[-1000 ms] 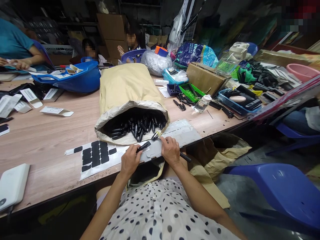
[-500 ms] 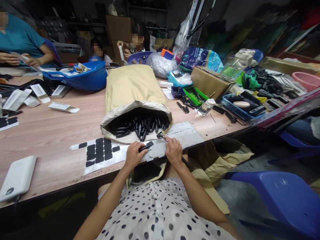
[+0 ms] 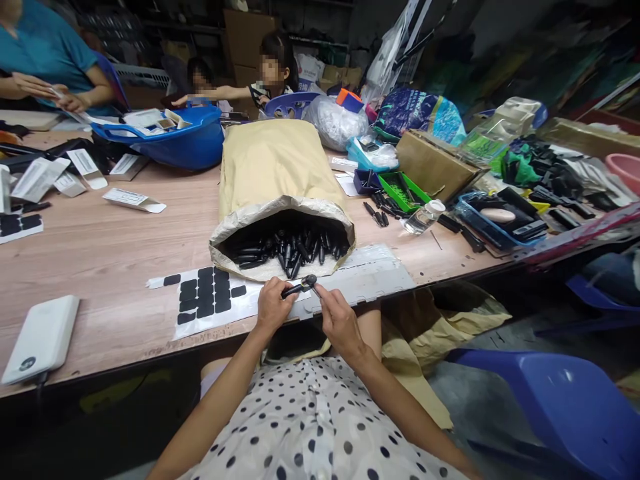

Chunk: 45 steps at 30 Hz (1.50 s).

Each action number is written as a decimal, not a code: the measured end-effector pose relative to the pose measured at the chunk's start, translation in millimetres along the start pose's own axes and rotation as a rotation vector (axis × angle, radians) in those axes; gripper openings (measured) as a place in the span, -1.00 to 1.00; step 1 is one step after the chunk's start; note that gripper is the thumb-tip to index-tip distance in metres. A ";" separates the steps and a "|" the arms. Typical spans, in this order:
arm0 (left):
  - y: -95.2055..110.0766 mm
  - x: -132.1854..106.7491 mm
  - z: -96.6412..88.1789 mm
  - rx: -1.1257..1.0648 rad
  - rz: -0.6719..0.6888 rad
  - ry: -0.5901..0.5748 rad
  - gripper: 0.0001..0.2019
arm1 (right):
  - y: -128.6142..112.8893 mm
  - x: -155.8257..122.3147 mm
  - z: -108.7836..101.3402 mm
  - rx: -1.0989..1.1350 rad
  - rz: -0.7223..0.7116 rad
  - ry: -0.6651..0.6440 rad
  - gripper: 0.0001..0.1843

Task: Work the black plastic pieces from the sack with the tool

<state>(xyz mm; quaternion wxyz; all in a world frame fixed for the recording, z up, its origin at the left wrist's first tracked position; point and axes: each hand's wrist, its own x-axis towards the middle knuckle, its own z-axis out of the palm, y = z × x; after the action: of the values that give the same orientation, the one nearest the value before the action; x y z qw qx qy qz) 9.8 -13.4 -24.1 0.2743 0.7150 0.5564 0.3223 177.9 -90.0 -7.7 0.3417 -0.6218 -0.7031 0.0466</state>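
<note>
Black rod (image 3: pixel 292 291), slim and straight, is gripped in left fingers (image 3: pixel 278 293); right fingers (image 3: pixel 328 299) pinch a round-headed tool (image 3: pixel 311 281).

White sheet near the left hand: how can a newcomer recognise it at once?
On the wooden table, find the large beige sack. Near its mouth, left of the left hand, lies the white sheet: rounded black patches cover much of it, unlike the grey board.

No print legible, even on the blue bag (image 3: pixel 407 119) or white carton (image 3: pixel 131 198)

Blue chair (image 3: pixel 565 400), dim grey floor (image 3: pixel 467 403)
</note>
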 end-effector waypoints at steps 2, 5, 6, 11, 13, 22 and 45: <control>-0.2 -0.4 1.0 0.003 0.005 0.003 -0.91 | -1.5 0.1 -1.2 -0.042 -0.020 -0.015 -0.51; -1.3 -0.8 3.6 0.006 0.004 0.020 -0.90 | -0.9 -1.5 -0.3 -0.103 -0.043 -0.058 -0.49; -1.7 -0.9 4.5 0.007 0.003 0.023 -0.90 | -0.4 -2.0 0.1 -0.114 -0.042 -0.067 -0.49; -2.9 -1.3 6.2 -0.003 0.014 0.017 -0.91 | -3.8 -1.2 0.2 -0.047 -0.048 -0.029 -0.51; -3.1 -1.5 6.2 -0.011 0.022 0.019 -0.92 | -7.3 -0.7 1.3 -0.017 -0.092 -0.010 -0.51; -4.3 -1.9 8.6 -0.015 0.024 0.043 -0.89 | 7.5 -1.1 2.9 -0.065 -0.084 0.027 -0.52; 19.3 -53.7 -11.9 -0.213 0.302 -0.407 -0.78 | 53.8 6.3 14.2 -0.587 -0.103 0.166 -0.57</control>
<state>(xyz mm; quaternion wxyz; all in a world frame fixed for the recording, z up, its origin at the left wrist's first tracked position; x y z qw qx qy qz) 3.3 -69.7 -10.4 0.4030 0.8069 0.3401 0.2661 215.6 -67.3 -42.3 0.2057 -0.6594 -0.6866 -0.2270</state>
